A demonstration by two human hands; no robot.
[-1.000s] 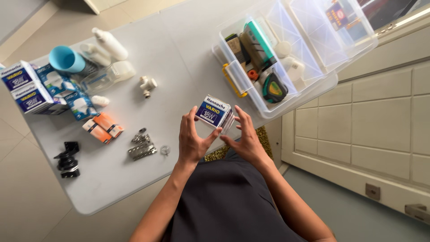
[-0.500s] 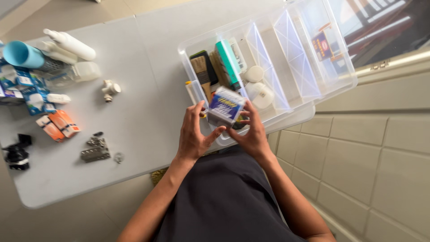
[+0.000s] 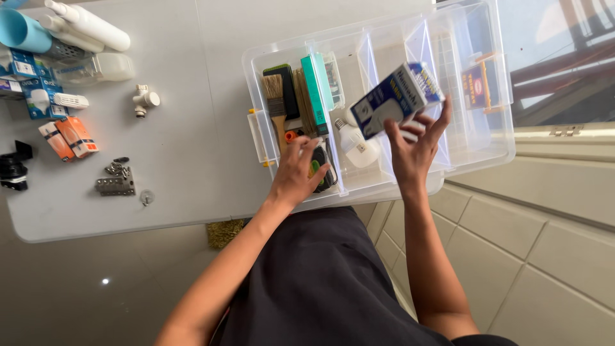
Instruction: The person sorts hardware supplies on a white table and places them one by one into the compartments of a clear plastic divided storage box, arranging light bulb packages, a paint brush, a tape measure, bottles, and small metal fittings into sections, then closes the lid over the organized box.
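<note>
Bulb box [image 3: 397,99]: blue-white carton, tilted, pinched by right hand [image 3: 413,150] above clear bin [image 3: 500,150]; left hand [image 3: 298,176] loose, unclenched.

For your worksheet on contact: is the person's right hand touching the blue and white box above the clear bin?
Touching. The head view shows the right hand with fingertips pressed against the blue and white box, holding it over the clear bin.

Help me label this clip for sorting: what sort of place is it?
Probably a home or a small workshop corner: a white folding table on a tiled floor holds a clear compartment box with a paintbrush, and the right hand holds a bulb box.
</note>
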